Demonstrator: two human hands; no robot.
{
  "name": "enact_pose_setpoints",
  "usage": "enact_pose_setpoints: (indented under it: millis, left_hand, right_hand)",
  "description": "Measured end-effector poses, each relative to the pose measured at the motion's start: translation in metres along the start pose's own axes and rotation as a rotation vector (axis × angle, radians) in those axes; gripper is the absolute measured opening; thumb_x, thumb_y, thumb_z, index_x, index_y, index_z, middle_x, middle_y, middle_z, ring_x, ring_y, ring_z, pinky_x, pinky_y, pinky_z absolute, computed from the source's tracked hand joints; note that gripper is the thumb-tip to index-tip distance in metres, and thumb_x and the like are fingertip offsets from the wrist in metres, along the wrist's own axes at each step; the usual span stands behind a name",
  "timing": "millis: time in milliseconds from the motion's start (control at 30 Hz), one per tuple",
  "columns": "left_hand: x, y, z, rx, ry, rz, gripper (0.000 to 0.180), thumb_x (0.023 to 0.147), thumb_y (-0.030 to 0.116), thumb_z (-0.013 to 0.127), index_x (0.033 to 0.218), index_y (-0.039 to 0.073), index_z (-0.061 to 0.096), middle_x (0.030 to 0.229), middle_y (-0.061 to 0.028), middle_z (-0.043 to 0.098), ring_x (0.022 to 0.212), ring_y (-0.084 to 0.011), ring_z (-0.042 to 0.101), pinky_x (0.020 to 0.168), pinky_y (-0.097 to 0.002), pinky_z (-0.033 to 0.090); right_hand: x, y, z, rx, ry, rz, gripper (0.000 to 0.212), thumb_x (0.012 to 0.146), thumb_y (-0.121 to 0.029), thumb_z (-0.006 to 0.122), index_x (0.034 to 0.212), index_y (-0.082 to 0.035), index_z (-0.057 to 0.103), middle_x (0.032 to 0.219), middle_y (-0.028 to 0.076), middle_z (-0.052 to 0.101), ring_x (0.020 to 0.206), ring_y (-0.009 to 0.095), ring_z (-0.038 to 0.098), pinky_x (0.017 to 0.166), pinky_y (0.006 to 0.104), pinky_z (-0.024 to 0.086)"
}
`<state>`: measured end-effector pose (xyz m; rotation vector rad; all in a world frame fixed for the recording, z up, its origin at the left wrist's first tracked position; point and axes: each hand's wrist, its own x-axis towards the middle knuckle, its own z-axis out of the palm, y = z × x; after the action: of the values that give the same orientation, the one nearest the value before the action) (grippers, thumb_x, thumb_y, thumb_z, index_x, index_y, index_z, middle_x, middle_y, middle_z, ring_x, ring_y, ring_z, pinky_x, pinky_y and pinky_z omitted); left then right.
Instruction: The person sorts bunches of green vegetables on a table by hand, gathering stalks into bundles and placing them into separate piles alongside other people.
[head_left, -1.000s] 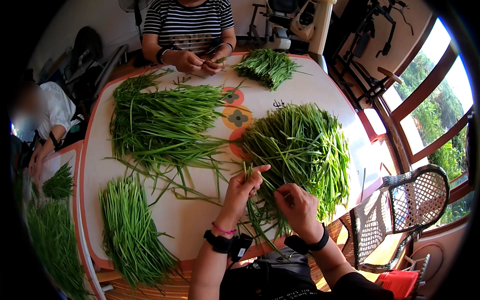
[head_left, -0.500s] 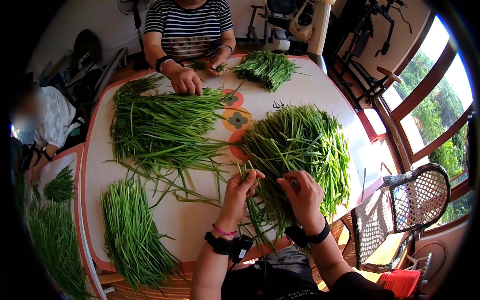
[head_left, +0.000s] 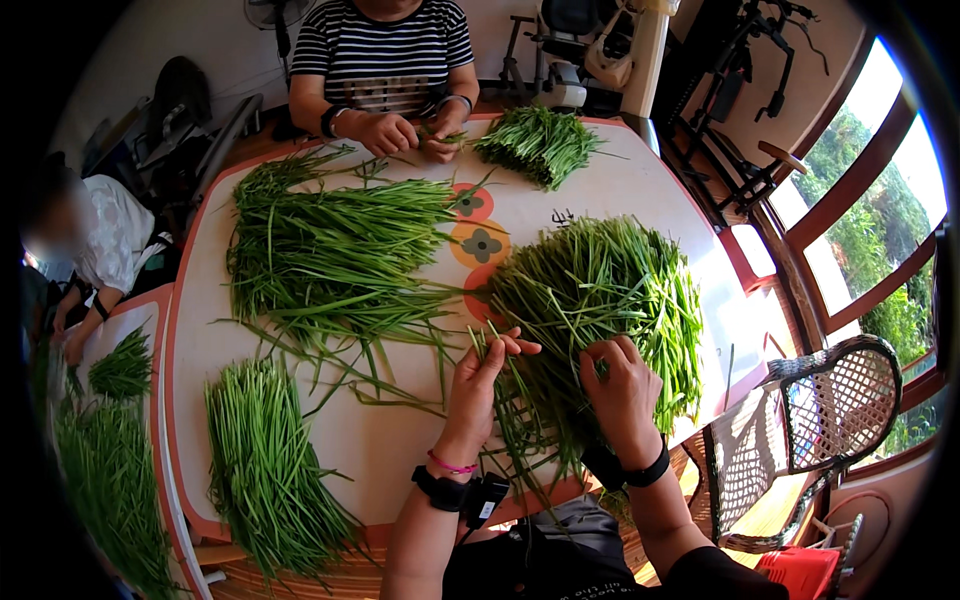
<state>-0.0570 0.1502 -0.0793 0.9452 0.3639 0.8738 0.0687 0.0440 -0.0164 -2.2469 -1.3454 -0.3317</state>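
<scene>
Several long green chives (head_left: 521,405) are pinched in my left hand (head_left: 476,385), their pale ends poking above the thumb and their leaves hanging toward the table's front edge. My right hand (head_left: 625,392) is over the near side of a large chive pile (head_left: 605,275), its fingers curled together. Whatever is between those fingertips is hidden. Across the table, a co-worker's two hands (head_left: 412,138) meet around a small bunch of chives. A second wide chive pile (head_left: 335,255) lies left of centre, with loose stalks trailing off its near side.
A neat chive bundle (head_left: 262,455) lies at the table's (head_left: 400,470) front left, another bundle (head_left: 540,143) at the far side. On the left, a second person sits by a side table with more chives (head_left: 110,490). A wicker chair (head_left: 745,450) stands at the right.
My right hand has moved slightly right and down, away from the left, and its fingers have curled. The co-worker's hand has left the left pile and joined their other hand.
</scene>
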Motion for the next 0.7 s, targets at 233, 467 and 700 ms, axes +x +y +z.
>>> enact_pose_setpoints:
  millis: [233,467,700]
  left_hand:
    - [-0.002,0.004,0.008,-0.157,0.124,-0.042,0.022,0.095,0.023,0.045,0.09,0.004,0.055,0.072,-0.0013,0.053,0.081,-0.017,0.054,0.082,-0.0332,0.041]
    - [-0.003,0.005,0.006,-0.201,0.151,-0.094,0.023,0.091,0.023,0.055,0.097,0.001,0.057,0.063,0.0043,0.039,0.06,-0.0083,0.04,0.067,-0.0271,0.041]
    - [-0.003,0.001,0.004,-0.189,0.178,-0.163,0.017,0.085,0.017,0.064,0.094,0.004,0.059,0.064,0.0045,0.044,0.057,-0.0064,0.041,0.06,-0.0241,0.041]
  right_hand:
    - [-0.017,-0.022,0.003,0.115,-0.044,-0.123,0.006,0.077,-0.017,0.064,0.077,-0.013,0.06,0.068,0.001,0.057,0.049,0.022,0.057,0.043,0.031,0.042]
    - [-0.024,-0.029,0.012,0.134,-0.105,-0.164,0.008,0.078,-0.019,0.063,0.076,-0.013,0.058,0.065,0.002,0.055,0.049,0.022,0.057,0.043,0.0326,0.042]
    - [-0.025,-0.026,0.014,0.128,-0.153,-0.228,0.01,0.078,-0.021,0.063,0.076,-0.013,0.058,0.065,0.002,0.055,0.048,0.024,0.056,0.043,0.034,0.042]
